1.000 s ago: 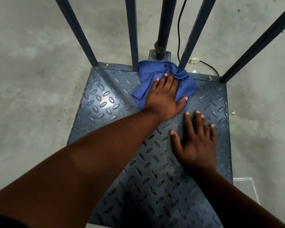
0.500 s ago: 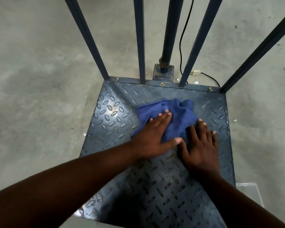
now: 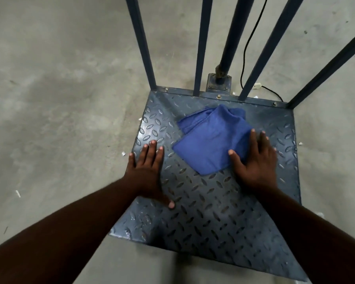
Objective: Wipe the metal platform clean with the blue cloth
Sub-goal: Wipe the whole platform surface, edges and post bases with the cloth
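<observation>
The metal platform (image 3: 223, 212) is a dark blue-grey tread plate lying on the concrete floor. A crumpled blue cloth (image 3: 209, 140) lies on its far half, near the back rail. My right hand (image 3: 254, 162) lies flat with straight fingers on the cloth's right edge, thumb on the fabric. My left hand (image 3: 148, 169) rests flat on the bare plate near the left edge, apart from the cloth, fingers spread.
Blue metal bars (image 3: 201, 46) and a round post (image 3: 232, 37) rise from the platform's back edge. A black cable (image 3: 252, 35) with a white plug (image 3: 257, 86) runs behind it. Small white scraps (image 3: 123, 153) lie on the concrete floor (image 3: 59, 99).
My left hand has come off the cloth and moved to the platform's left edge. The cloth slid back toward me from the rail, and my right hand now lies on it.
</observation>
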